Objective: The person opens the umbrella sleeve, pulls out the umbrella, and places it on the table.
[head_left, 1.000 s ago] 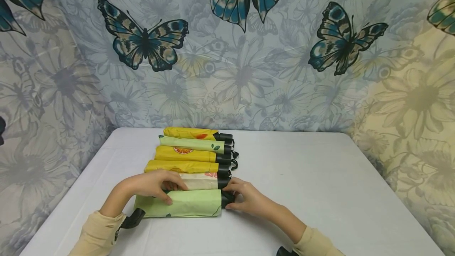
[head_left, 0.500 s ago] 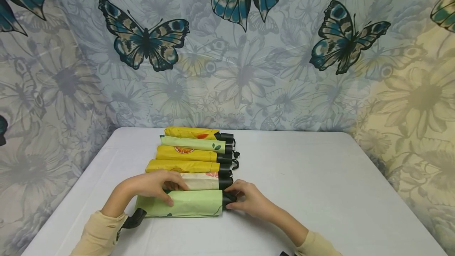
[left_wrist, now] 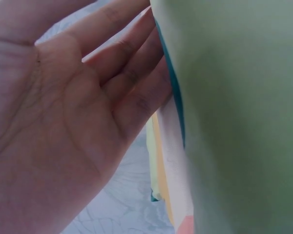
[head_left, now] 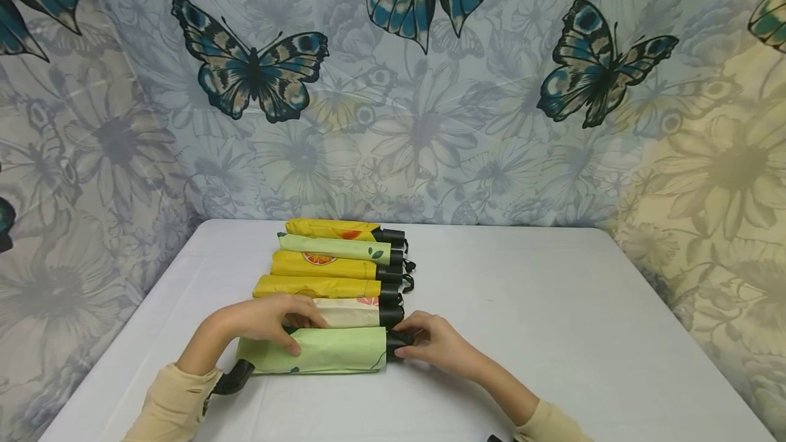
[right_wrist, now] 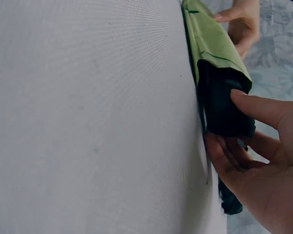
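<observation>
A folded light green umbrella (head_left: 331, 350) lies nearest the person, its black handle (head_left: 395, 345) to the right. My left hand (head_left: 264, 319) holds its cover from above, thumb on the near side and fingers reaching behind it. In the left wrist view those fingertips are hidden behind the green cloth (left_wrist: 244, 117). At the other end my right hand (head_left: 436, 343) pinches the handle. The right wrist view shows the thumb on top of the black handle (right_wrist: 224, 105) and the other fingers curled under its end. A cream umbrella (head_left: 350, 312) lies right behind the green one.
Behind the cream one, several more folded umbrellas lie in a row: a yellow one (head_left: 325, 286), one with an orange slice (head_left: 301, 264), a pale green one (head_left: 331, 246) and a yellow one at the back (head_left: 325, 228). They rest on a white table (head_left: 552, 319) before a butterfly-patterned cloth (head_left: 424, 155).
The head view has shifted slightly, and the green umbrella's handle end sits a little further right with my right hand. Both hands keep their hold.
</observation>
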